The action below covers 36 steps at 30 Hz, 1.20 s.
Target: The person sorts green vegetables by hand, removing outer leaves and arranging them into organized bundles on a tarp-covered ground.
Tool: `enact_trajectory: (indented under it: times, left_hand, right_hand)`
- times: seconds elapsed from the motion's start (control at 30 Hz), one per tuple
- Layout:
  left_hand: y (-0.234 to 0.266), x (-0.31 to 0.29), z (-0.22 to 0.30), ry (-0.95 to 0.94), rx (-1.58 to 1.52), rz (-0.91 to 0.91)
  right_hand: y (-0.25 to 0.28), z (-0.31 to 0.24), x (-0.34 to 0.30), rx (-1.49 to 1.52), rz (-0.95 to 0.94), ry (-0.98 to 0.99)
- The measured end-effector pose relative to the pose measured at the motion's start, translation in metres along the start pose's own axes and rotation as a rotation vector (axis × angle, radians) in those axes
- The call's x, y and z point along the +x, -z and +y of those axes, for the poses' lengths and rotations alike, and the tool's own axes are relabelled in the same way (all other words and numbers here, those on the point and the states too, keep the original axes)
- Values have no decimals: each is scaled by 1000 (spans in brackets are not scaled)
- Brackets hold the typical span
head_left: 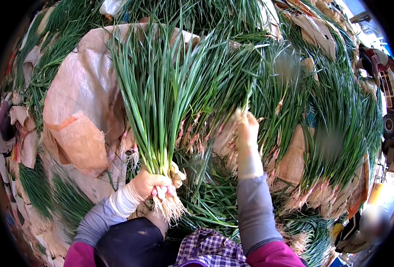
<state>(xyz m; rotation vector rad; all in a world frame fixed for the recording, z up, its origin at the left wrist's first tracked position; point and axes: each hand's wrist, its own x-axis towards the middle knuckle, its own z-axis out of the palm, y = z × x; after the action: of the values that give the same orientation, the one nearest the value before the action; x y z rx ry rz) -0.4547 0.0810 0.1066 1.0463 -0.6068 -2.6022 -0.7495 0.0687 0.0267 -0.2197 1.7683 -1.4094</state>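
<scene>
My left hand (144,183), low and left of centre, is wrapped round the base of a thick bunch of spring onions (159,120). Their long green leaves fan upward, while pinkish bulbs and pale stringy roots (168,208) hang below the fist. Further out and to the right, my right hand (247,130) is closed at the root end of a spring onion (249,95) in the loose pile. A pale stalk rises above these fingers; how many stalks they hold is hidden.
A crumpled woven sack (83,66) lies at the left. Heaps of spring onions (339,147) spread to the right, roots toward me. Loose leaves (206,202) cover the ground between my arms. At the far left edge, a person (3,120) is partly visible. A wheel (388,124) shows at the right edge.
</scene>
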Motion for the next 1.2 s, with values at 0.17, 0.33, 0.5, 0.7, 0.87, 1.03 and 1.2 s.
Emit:
enact_trajectory:
  times: [0.17, 0.33, 0.5, 0.7, 0.87, 1.03, 1.2]
  left_hand:
    - [-4, 3, 6, 172, 223, 31]
    - [5, 6, -13, 349, 276, 31]
    - [13, 13, -30, 291, 150, 11]
    - [12, 15, -29, 278, 52, 23]
    - [10, 12, -36, 183, -144, 9]
    - [20, 5, -21, 233, -79, -56]
    - [10, 11, -23, 266, 72, -35]
  right_hand:
    - [5, 29, -134, -276, -397, -348]
    - [-2, 45, -173, -230, -604, -83]
    - [-7, 50, -154, 320, -426, -450]
    - [-14, 51, -158, -216, -419, -175]
    - [-9, 56, -131, -207, -229, -158]
    - [10, 41, -130, -774, -1088, -132]
    - [-18, 48, -129, 476, -670, -433]
